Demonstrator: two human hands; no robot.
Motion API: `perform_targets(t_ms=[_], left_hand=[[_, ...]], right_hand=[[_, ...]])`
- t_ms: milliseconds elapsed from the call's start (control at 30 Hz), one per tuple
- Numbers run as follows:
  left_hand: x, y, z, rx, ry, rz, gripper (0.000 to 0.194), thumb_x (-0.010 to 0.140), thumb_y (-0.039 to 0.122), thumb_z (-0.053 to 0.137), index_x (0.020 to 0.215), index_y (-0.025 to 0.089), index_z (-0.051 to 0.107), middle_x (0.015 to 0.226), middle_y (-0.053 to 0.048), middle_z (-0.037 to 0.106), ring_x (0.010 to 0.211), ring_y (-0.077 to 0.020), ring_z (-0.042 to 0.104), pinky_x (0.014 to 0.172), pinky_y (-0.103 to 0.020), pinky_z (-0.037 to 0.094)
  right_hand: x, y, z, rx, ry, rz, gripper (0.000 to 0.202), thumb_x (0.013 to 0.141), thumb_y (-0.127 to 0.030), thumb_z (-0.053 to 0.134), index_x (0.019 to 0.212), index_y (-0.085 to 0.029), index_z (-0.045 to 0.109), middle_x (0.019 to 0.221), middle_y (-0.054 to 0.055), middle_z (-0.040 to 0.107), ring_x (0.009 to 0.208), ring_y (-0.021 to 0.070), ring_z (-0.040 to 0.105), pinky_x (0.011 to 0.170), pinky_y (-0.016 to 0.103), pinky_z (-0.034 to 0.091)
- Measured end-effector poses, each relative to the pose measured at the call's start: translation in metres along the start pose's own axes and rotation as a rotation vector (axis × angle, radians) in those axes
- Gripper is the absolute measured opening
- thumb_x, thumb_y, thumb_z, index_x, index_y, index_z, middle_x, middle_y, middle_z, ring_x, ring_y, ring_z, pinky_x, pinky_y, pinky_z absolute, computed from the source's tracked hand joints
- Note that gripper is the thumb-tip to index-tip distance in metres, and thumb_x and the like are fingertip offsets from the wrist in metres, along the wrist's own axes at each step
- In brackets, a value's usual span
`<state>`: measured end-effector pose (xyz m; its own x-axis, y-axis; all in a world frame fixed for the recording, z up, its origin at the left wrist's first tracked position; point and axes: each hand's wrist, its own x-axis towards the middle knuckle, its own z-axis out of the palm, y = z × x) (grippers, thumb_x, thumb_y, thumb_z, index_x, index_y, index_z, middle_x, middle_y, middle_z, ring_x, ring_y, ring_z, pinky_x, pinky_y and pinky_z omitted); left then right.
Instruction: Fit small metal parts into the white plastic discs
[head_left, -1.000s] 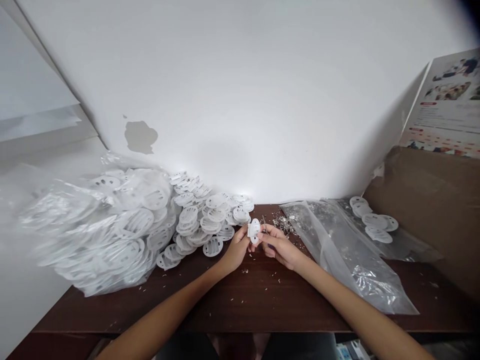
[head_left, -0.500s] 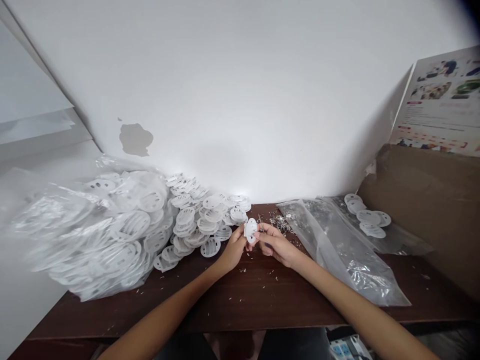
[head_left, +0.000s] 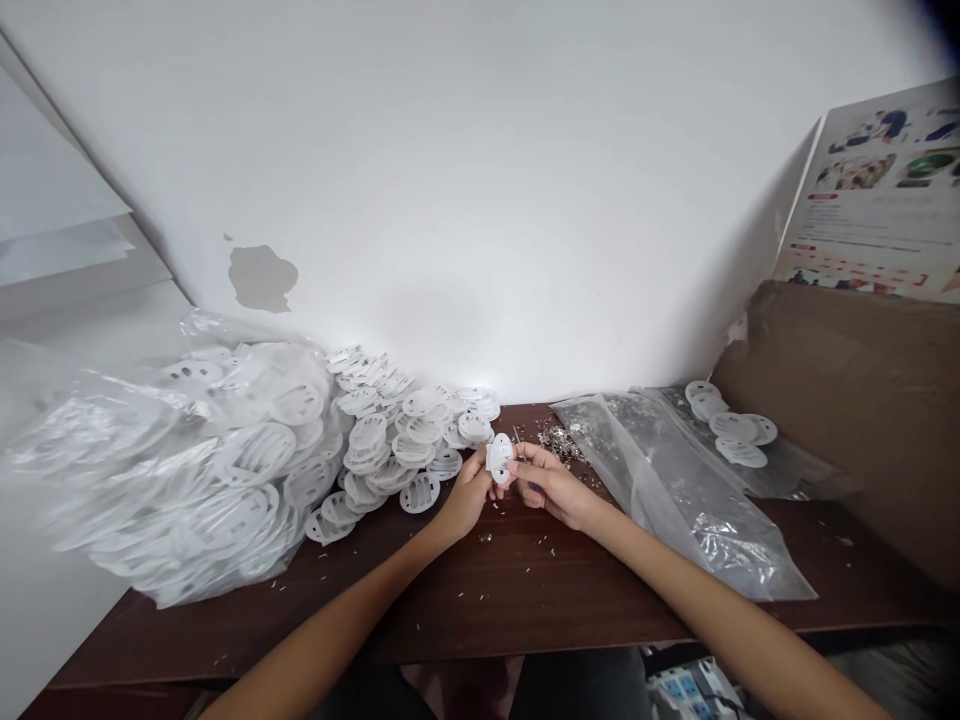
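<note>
My left hand (head_left: 466, 497) is closed on the edge of a white slotted plastic disc (head_left: 501, 457), held upright above the table. On the disc's right side, my right hand (head_left: 559, 490) has its fingers bent together, the thumb or fingertip touching the disc's face. A thin, dark, pointed tool (head_left: 517, 438) sticks up from the right fingers; its kind is too small to make out. Just behind the right hand lies a scatter of small shiny metal pieces (head_left: 559, 442). A heap of similar white discs (head_left: 412, 450) spreads to the left of my left hand.
A large clear bag full of white discs (head_left: 225, 480) fills the table's left side. Flat clear plastic bags (head_left: 675, 490) lie to the right, several discs (head_left: 735, 427) on them. Tiny scraps dot the dark table (head_left: 480, 620). A brown cardboard box (head_left: 847, 400) stands far right.
The view has shifted slightly. Both hands keep nearly the same grip on the disc and tool; no thing has visibly been picked up or let go.
</note>
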<state>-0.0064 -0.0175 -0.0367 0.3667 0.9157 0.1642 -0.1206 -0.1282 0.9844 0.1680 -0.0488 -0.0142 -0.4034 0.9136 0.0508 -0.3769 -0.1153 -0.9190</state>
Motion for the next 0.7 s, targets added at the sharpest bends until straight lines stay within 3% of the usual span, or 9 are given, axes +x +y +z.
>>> perform_targets(t_ms=[700], left_hand=[[-0.001, 0.010, 0.005, 0.061, 0.004, -0.009, 0.025, 0.088, 0.038, 0.057, 0.102, 0.018, 0.066, 0.068, 0.002, 0.059, 0.053, -0.0094, 0.051, 0.049, -0.021, 0.036]], right_hand=[[-0.003, -0.002, 0.002, -0.022, -0.003, -0.010, 0.033, 0.088, -0.043, 0.077, 0.102, -0.021, 0.056, 0.070, -0.004, 0.061, 0.046, 0.0050, 0.032, 0.046, 0.022, 0.021]])
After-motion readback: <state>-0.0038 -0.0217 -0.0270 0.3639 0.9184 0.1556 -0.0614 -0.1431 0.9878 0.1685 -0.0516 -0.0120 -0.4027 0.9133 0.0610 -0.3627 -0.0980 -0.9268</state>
